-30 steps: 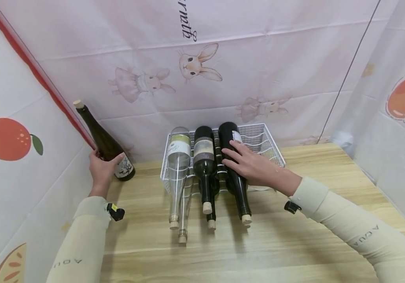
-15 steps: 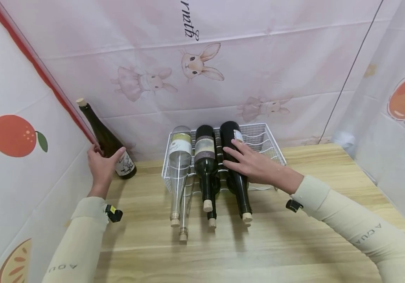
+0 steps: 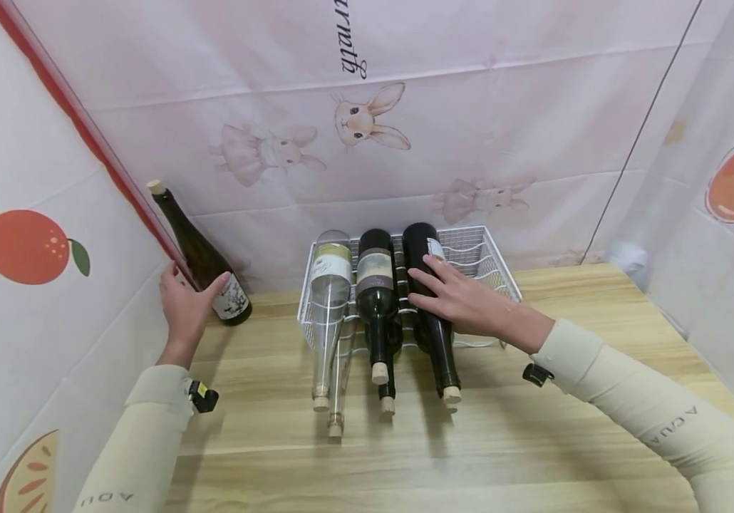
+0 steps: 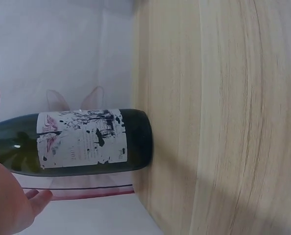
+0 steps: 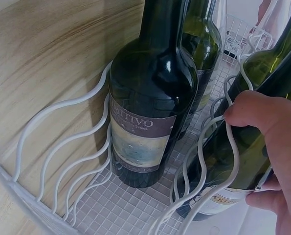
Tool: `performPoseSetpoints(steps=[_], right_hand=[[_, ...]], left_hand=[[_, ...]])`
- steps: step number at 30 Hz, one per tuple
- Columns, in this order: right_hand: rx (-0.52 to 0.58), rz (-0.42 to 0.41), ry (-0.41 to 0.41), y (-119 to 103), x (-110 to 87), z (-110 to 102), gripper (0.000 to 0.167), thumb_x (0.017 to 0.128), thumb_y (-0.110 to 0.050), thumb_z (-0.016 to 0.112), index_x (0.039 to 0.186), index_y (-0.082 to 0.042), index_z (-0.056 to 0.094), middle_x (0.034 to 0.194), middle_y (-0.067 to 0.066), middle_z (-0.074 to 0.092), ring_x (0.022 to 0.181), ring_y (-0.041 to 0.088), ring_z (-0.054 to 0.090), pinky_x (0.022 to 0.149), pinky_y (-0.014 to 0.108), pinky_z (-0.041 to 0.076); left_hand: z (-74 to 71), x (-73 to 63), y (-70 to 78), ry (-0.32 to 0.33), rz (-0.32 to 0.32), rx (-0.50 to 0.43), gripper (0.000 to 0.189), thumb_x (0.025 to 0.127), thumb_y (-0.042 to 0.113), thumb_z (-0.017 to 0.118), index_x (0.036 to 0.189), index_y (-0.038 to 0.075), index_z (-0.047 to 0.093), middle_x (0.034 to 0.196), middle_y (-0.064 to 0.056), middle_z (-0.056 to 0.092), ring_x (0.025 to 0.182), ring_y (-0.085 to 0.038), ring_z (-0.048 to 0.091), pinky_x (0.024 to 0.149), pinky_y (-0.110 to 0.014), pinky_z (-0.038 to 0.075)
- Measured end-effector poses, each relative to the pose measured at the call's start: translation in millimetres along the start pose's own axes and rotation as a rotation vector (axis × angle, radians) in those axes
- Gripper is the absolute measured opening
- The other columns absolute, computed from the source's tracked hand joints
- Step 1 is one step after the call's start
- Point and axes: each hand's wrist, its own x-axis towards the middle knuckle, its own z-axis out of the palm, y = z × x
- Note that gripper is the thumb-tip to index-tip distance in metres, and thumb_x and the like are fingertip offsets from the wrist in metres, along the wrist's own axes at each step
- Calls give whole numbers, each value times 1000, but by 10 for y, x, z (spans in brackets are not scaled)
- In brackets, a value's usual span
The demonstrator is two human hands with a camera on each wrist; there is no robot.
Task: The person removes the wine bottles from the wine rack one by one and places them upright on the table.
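Note:
In the head view my left hand point(image 3: 187, 303) is spread about a dark green corked wine bottle point(image 3: 195, 253) standing on the table at the back left. The left wrist view shows that bottle's worn label point(image 4: 81, 139), with thumb and fingers on opposite sides and a gap below the bottle. My right hand point(image 3: 463, 299) lies over the rightmost dark wine bottle point(image 3: 418, 246) in a white wire rack point(image 3: 498, 274), its neck toward me. In the right wrist view, thumb and fingertips point(image 5: 265, 198) hold that bottle point(image 5: 253, 147) from two sides.
A clear corked bottle point(image 3: 331, 292) and a dark labelled bottle point(image 3: 376, 296) lie on the rack's upper level. Further corked necks show beneath them. Wavy wires point(image 5: 69, 129) run across the rack. Printed fabric walls point(image 3: 367, 43) enclose the wooden table point(image 3: 264, 456).
The left hand's fingers have shifted slightly away from the standing bottle. The right hand keeps its place on the rack bottle. The whole head view has drifted a little right.

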Motion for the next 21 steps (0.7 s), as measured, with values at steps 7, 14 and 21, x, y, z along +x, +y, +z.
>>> performPoseSetpoints(steps=[7, 14, 21], right_hand=[[2, -1, 10, 2, -3, -41, 65, 72, -16, 90, 131, -11, 66, 142, 28, 59, 130, 55, 57, 105, 57, 56], [12, 2, 39, 22, -14, -36, 62, 73, -13, 89, 131, -9, 66, 141, 29, 60, 129, 54, 58, 102, 56, 58], [42, 41, 58, 13, -24, -49, 66, 71, -12, 91, 132, -9, 66, 142, 29, 60, 130, 55, 58, 93, 53, 62]], left_hand=[[-28, -20, 46, 9, 36, 9, 114, 83, 64, 78, 165, 15, 16, 170, -15, 25, 155, -35, 29, 128, -58, 29], [-62, -50, 86, 10, 47, -4, 114, 81, 63, 80, 165, 17, 18, 169, -13, 27, 152, -35, 34, 124, -58, 34], [-62, -93, 115, 31, 87, 5, 109, 83, 59, 80, 164, 18, 21, 166, -12, 30, 148, -36, 37, 120, -58, 38]])
